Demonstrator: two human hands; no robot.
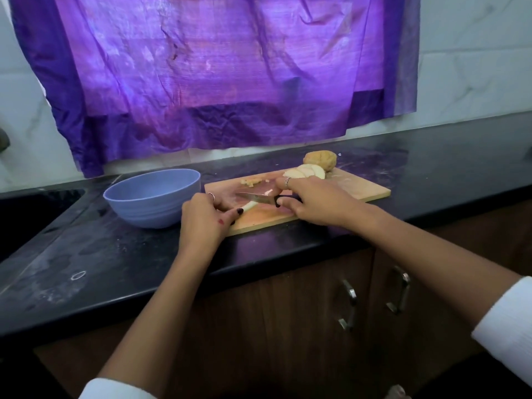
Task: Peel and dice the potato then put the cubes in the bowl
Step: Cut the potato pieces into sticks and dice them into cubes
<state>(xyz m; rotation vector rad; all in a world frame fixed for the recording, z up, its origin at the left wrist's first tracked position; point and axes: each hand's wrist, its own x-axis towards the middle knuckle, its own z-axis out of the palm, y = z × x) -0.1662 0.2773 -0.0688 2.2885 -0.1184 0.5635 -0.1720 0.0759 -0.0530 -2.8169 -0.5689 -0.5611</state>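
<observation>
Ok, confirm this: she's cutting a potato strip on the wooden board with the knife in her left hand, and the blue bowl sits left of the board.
Wrong hand. In the head view the knife is in her right hand; the left hand holds the potato strip down on the wooden board. The blue bowl does sit left of the board.

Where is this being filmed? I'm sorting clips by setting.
Most likely a home kitchen: a dark stone counter with wooden cabinets beneath, a tiled wall behind, and a cutting board with potato slices on it.

Dim, soft-focus view; violet light glows through the curtain.
</observation>
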